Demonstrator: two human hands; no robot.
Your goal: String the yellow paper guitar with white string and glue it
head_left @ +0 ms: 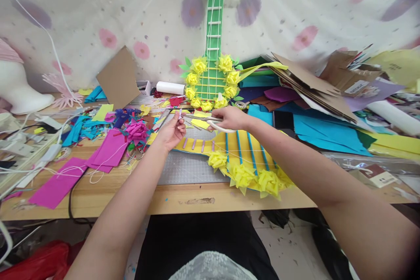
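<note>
My right hand [231,119] grips a pair of scissors [222,127] with white handles; the blades point left toward my left hand. The fingers of my left hand [173,132] are pinched on a small pale purple piece [180,116], close to the scissor tips. Under both hands lies a yellow guitar-shaped craft [243,146], partly hidden by my right forearm. Short purple strips cross its narrow part, blue strips cross its wide part, and thin white strings run along it. Yellow paper flowers [243,175] line its near edge.
A green guitar-shaped craft [214,22] with yellow flowers stands against the curtain. Magenta sheets [61,181], a magenta flower [137,131] and loose cords lie left. Blue sheets [323,131], cardboard [305,76] and a dark phone [284,121] lie right. A grey cutting mat [183,168] is beneath.
</note>
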